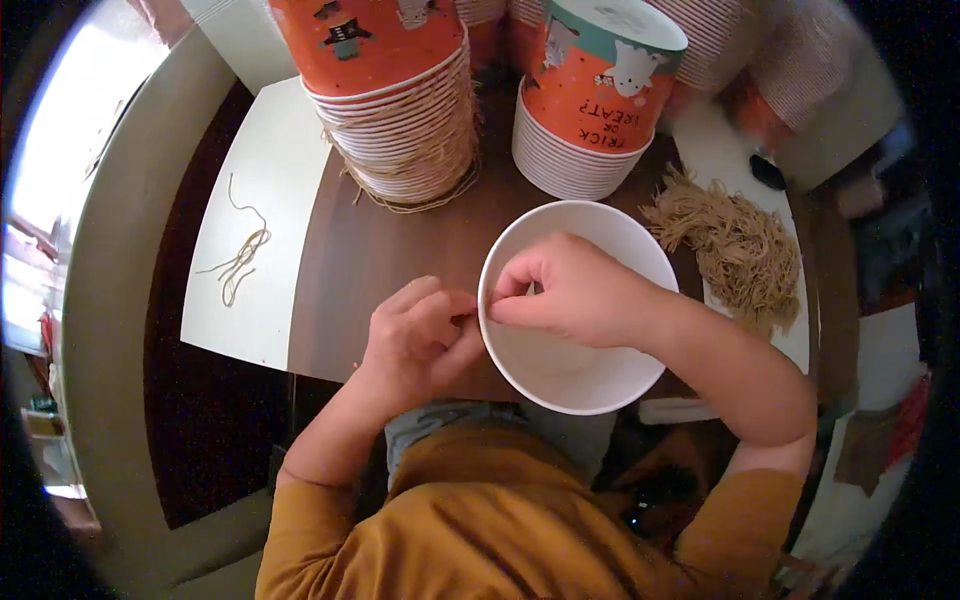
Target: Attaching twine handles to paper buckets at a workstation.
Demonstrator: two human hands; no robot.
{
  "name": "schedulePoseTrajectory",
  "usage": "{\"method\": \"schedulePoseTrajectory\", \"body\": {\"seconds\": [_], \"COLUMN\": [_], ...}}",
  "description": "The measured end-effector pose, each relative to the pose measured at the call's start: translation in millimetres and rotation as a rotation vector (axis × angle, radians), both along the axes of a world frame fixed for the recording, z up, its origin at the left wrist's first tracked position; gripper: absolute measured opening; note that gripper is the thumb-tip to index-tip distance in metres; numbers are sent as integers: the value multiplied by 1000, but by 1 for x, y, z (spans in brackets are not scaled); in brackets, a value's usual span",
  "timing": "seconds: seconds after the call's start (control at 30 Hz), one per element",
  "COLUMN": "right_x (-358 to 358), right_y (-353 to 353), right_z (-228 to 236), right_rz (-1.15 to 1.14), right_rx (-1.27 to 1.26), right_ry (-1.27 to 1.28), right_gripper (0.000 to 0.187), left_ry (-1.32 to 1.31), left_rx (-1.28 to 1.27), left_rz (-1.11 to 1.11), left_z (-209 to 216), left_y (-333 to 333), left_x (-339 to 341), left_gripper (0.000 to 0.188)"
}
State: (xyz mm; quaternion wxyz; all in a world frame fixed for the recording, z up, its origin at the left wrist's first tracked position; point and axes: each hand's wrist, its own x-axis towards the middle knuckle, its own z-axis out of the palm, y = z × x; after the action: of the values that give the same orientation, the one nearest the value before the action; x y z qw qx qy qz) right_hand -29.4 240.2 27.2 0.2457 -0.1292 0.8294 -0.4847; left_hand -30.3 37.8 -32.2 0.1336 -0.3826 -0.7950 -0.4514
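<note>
A white paper tub (590,385) is at the table's front edge in front of me, its round mouth facing up. My right hand (575,290) reaches over the rim into it, thumb and forefinger pinched against the inner left wall. Outside that same wall, my left hand (420,335) is closed, its fingertips meeting the wall opposite the right ones. Whatever lies between the fingertips is too small or hidden to make out. To the right lies a heap of cut tan strings (745,255). A few loose strings (240,262) rest on the white surface at the left.
Behind the tub stand a nested stack of orange printed tubs with strings round its rims (400,140) and a shorter upside-down stack (590,130). More stacked tubs (715,40) fill the back right. A small black object (767,171) sits beyond the string heap.
</note>
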Motion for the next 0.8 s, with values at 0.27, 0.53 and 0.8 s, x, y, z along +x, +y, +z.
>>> {"method": "schedulePoseTrajectory", "body": {"seconds": [0.27,0.53,0.8], "right_x": [3,9,9], "right_y": [6,-3,-8], "right_z": [-6,1,1], "right_rz": [26,-53,-57], "right_rx": [-79,10,45], "right_ry": [-96,54,43], "right_gripper": [27,14,15], "left_ry": [-889,-1064,-766], "left_rx": [555,821,220], "left_rz": [-123,-369,-94], "left_z": [-20,-17,8], "left_y": [-17,-16,-22], "left_x": [-3,-1,6], "left_gripper": [5,27,21]}}
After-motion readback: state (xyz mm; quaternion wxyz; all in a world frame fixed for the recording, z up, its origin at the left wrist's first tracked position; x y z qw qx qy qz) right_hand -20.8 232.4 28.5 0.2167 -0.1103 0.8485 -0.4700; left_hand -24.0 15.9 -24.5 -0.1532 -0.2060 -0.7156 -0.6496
